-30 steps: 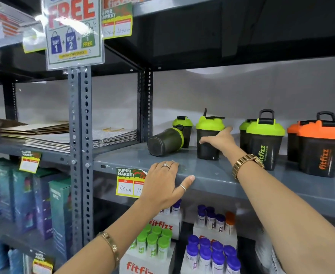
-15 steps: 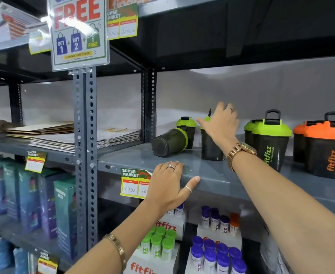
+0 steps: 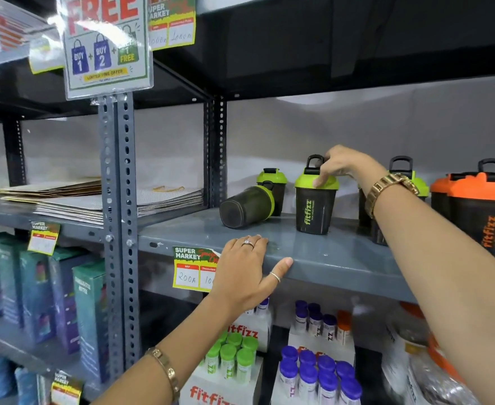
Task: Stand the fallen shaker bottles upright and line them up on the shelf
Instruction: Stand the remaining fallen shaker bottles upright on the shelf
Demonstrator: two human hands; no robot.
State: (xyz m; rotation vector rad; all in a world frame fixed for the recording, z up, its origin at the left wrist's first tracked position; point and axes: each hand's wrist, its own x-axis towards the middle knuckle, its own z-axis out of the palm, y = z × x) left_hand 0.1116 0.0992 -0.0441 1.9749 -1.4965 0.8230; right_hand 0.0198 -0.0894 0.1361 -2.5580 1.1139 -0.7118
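One dark shaker bottle with a green lid (image 3: 247,206) lies on its side on the grey shelf (image 3: 342,255), its base toward me. Behind it another green-lidded shaker (image 3: 274,182) stands upright. To the right stands a green-lidded shaker (image 3: 314,206) marked fitfizz; my right hand (image 3: 341,166) grips it at the lid and handle from above. My left hand (image 3: 247,267) rests flat on the shelf's front edge, fingers spread. Further right a green-lidded shaker (image 3: 415,182) shows behind my wrist, then orange-lidded shakers (image 3: 482,206).
Steel uprights (image 3: 117,200) divide the rack. Flat paper bags (image 3: 94,203) lie on the left shelf. A promotional sign (image 3: 106,45) hangs above. A price tag (image 3: 193,267) is stuck on the shelf edge. Boxes of small tubes (image 3: 313,372) fill the shelf below.
My right hand rose from the upright shaker's body to its lid and handle. The shaker's handle now stands up and its printed side faces me. My left hand stayed on the shelf edge.
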